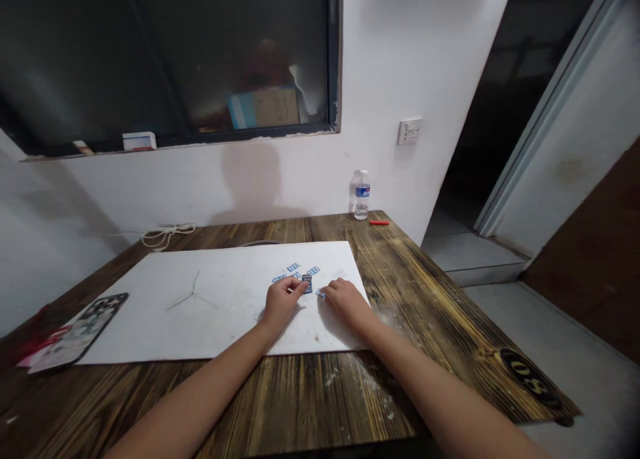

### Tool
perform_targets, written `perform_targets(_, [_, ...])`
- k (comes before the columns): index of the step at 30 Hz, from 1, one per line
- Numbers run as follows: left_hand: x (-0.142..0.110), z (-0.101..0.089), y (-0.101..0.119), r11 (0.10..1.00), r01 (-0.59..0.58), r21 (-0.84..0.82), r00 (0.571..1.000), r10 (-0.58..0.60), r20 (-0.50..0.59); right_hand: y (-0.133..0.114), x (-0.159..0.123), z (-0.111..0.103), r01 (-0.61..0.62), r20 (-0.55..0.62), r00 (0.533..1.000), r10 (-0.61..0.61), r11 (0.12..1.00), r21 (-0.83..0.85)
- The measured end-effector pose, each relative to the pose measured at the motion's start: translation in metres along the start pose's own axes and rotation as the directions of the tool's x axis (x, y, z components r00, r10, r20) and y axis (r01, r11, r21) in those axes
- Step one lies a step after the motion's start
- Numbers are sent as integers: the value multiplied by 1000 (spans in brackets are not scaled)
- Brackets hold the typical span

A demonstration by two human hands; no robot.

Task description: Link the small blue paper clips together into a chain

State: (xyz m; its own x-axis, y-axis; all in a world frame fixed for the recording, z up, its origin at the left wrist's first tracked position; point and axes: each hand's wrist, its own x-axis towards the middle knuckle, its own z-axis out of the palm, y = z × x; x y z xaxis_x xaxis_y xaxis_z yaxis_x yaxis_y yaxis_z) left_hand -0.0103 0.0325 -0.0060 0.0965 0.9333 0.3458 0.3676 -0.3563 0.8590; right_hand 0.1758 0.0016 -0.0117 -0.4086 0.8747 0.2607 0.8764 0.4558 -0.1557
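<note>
**Bare hands meet over small blue-and-white pieces on a white board (150, 325) atop a wooden worktop (310, 405).**

Left of the board, a patterned phone case (77, 332) lies over pink paper (43, 349), and a coiled white cord (167, 235) sits beyond its far edge. On the board, the left hand (283, 300) curls beside the pieces (293, 267), its fingers reaching a darker blue stack (307, 284). The right hand (346, 302) rests just right of that stack, its fingertips (327, 287) at a lone piece (320, 293). Neither grip looks tightly clenched, but whether either holds a piece cannot be told. Past the board's far right corner stand a water bottle (361, 195) and a red stick (379, 222).
</note>
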Motion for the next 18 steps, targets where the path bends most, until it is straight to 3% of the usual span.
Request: perform_targets(18, [0, 0, -1, 999, -31, 27, 999, 31, -7, -5, 3, 1, 16, -5, 1000, -17, 998, -54])
